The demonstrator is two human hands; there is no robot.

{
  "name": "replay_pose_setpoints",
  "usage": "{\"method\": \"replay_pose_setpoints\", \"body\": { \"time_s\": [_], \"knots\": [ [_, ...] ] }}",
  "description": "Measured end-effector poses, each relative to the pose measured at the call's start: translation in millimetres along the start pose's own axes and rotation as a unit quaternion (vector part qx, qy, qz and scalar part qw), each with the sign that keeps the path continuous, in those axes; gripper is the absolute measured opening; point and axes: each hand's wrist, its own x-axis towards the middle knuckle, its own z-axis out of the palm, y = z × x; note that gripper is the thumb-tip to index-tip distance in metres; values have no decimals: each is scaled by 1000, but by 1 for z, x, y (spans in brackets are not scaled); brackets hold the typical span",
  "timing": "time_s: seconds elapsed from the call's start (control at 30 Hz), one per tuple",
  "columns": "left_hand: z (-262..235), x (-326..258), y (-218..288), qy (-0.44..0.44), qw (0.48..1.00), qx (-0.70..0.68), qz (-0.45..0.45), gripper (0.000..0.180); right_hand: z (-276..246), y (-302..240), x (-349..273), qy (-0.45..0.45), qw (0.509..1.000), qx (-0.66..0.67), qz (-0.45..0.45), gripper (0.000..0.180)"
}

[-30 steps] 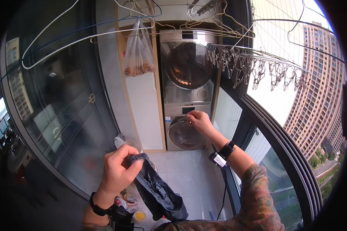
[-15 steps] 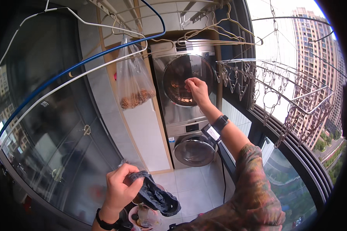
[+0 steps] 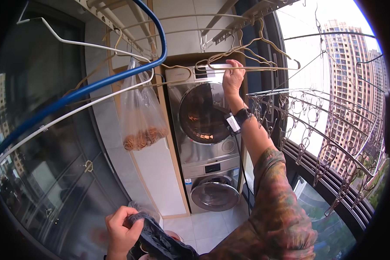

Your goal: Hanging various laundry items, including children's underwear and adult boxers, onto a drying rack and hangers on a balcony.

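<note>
Low at the left, the left hand (image 3: 122,229) has its fingers wrapped around a dark garment (image 3: 160,240). Up at the right, the right hand (image 3: 232,78) closes its fingers on a wire hanger (image 3: 247,66) beside others on the rail. The hanger could snag its neighbours and drag them down if pulled sideways.

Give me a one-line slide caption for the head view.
Right hand grasps a wire hanger overhead; left hand holds a dark garment.
</note>
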Motion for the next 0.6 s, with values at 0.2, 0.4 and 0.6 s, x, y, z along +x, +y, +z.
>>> {"method": "replay_pose_setpoints", "body": {
  "time_s": [0.2, 0.4, 0.6],
  "knots": [
    [17, 4, -9, 20, 1000, -3, -15, 11, -12, 70, 19, 12, 992, -120, 40, 25],
    [25, 7, -10, -32, 999, -25, -31, 5, -12, 125, -2, 96, 986, -109, 83, 15],
    [39, 23, -19, 0, 999, -42, -16, 11, 5, 176, 6, -100, 926, 113, 346, 26]
  ]
}}
